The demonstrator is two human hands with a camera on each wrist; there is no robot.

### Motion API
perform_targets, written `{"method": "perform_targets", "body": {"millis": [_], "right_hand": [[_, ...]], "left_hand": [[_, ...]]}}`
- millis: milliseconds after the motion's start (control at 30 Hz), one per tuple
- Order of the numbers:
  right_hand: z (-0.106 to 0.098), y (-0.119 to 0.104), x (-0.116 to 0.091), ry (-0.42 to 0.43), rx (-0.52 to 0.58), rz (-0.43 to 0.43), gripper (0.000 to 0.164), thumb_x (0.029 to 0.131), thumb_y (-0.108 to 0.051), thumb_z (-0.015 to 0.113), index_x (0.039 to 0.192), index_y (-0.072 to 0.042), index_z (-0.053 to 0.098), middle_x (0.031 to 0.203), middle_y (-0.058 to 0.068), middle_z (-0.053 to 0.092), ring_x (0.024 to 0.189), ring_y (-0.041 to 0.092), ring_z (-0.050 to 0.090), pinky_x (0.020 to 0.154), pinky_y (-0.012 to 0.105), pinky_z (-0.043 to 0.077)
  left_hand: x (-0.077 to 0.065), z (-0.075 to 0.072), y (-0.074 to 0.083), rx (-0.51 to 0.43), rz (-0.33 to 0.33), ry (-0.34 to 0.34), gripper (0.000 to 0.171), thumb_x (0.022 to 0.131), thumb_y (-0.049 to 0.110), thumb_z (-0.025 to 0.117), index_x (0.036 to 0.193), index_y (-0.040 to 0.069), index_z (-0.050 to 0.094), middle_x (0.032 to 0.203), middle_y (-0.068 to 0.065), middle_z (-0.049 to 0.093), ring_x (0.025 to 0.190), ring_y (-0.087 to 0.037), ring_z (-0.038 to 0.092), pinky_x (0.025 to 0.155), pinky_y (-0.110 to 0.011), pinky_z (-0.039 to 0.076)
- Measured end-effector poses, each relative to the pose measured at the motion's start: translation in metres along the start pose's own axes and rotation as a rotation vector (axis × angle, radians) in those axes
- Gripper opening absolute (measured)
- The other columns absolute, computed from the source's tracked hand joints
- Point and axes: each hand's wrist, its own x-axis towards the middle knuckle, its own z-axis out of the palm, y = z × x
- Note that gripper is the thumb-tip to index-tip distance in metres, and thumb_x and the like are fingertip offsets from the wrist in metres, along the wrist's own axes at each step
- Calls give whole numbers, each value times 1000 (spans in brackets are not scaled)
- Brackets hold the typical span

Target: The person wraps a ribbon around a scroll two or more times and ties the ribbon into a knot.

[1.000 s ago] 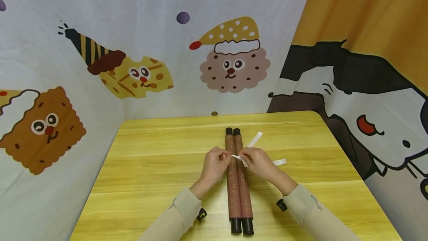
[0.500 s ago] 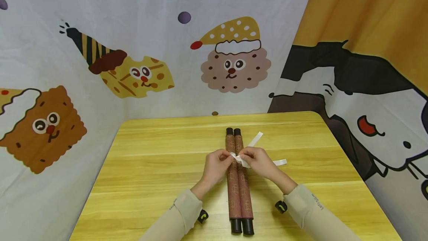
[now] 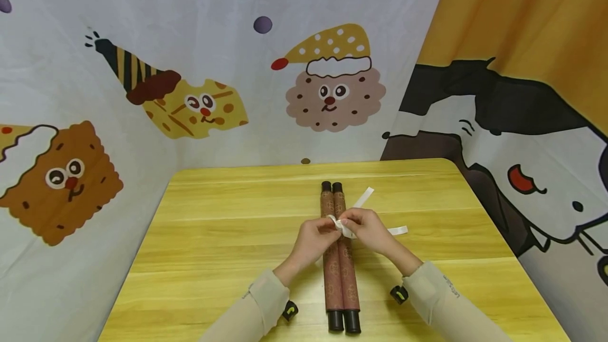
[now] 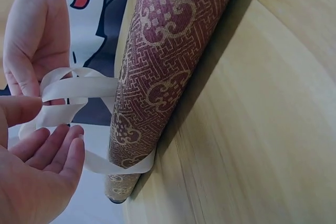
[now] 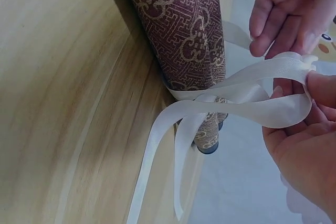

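Your right hand (image 3: pixel 370 229) pinches satiny ribbon (image 5: pixel 262 114) round brocade rolls (image 3: pixel 332 273); your left hand's (image 3: pixel 313 237) pinch I can't tell. Sleeve lettering (image 3: pixel 451 286) is blurred.

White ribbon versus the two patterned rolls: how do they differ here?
Look: the white ribbon is plain; the patterned rolls are reddish brown with gold motifs and black ends.
Shape: the ribbon is a flat strip, the rolls round cylinders.
Pose: the ribbon curls in raised loops, while the rolls lie straight, side by side on the table.
Shared: both are long and slender.
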Motion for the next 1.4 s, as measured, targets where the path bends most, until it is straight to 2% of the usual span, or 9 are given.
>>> {"method": "perform_targets", "body": {"millis": [133,400,533,700,867,1033,1133,1233,1400], "right_hand": [[0,0,-1,-2,21,-4,13,104,-5,63,103,-4,76,93,5,74,72,19,58,60,26,47],[-1,1,-2,-1,47,-2,12,104,-4,63,102,-3,75,89,6,73,71,15,55,61,25,45],[-1,2,-3,-3,69,6,12,104,-4,63,104,-2,75,91,8,73,73,20,59,62,25,47],[0,4,-3,-5,77,12,14,104,0,61,107,1,74,95,11,74,76,24,61,62,24,48],[-2,-8,-5,-14,65,21,14,103,2,62,107,4,75,97,16,74,76,25,60,63,24,47],[-2,5,-4,-15,77,16,13,103,-5,65,108,0,76,97,11,75,78,27,63,61,24,49],[-4,4,-5,-22,77,9,13,103,-7,67,107,0,77,98,11,76,79,28,64,62,25,50],[-4,4,-6,-26,70,-1,13,102,-8,68,107,-1,77,99,11,76,81,27,65,63,25,51],[-5,4,-6,-31,50,-7,13,102,-10,69,106,-2,77,100,10,76,84,26,66,65,29,55]], "left_hand": [[2,0,-2,5,7,5,18,96,4,73,112,-2,78,106,-15,76,97,-29,75,82,-28,61],[5,2,-5,57,-7,36,7,95,6,76,96,1,81,95,-9,78,89,-14,71,77,-22,58],[5,1,-5,47,-8,51,8,95,7,76,94,1,81,95,-8,78,86,-9,68,76,-22,57],[4,0,-5,-8,-5,58,9,95,7,76,96,-1,80,101,-12,78,90,-11,71,79,-25,59],[1,-2,1,-60,-21,76,9,95,4,74,96,-5,78,102,-16,77,87,-13,70,75,-22,59],[1,-1,4,-72,-47,114,8,93,-5,70,94,-12,74,95,-22,75,79,-17,68,71,-30,60],[2,0,0,-78,-61,134,7,92,-7,70,92,-12,74,90,-21,74,76,-19,66,68,-29,59],[2,-1,-1,-88,-65,149,7,91,-4,72,91,-10,75,87,-17,74,74,-16,63,65,-20,53],[-1,-5,-2,-108,-75,156,8,89,3,76,88,-5,77,84,-10,75,73,-13,61,66,-20,51]]}}
